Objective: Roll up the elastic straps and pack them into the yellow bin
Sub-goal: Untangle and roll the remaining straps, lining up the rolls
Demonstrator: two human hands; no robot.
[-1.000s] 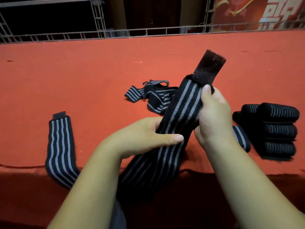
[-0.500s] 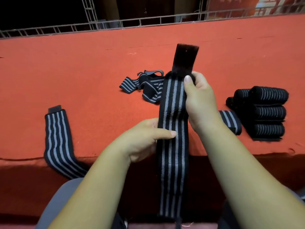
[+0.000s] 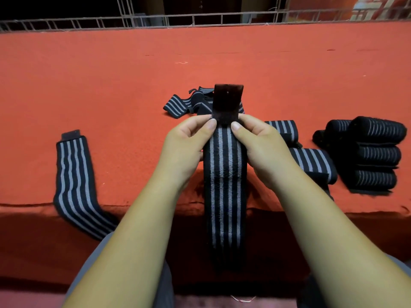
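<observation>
A loose strap (image 3: 73, 174) lies flat on the red-covered table (image 3: 111, 85), well to the left of the fingers, its lower end drooping over the near edge. The left hand (image 3: 186, 147) pinches the striped elastic strap (image 3: 224, 174) at its left edge, thumb on the front face and the curled fingers behind it. The strap hangs straight down between both hands and past the table edge, while its dark fastener tab (image 3: 228, 103) stands upright just above the fingertips. Beyond the fingers, partly hidden by the tab, a tangled heap of straps (image 3: 184, 104) rests on the cloth. The right hand (image 3: 262, 150) mirrors the left, thumb and curled fingers pinching the strap's right edge just below the tab. Just right of those fingers lies another unrolled strap (image 3: 311, 161), and farther right a stack of rolled straps (image 3: 373, 152) sits on the table. A metal truss rail (image 3: 200, 18) runs along the far side.
</observation>
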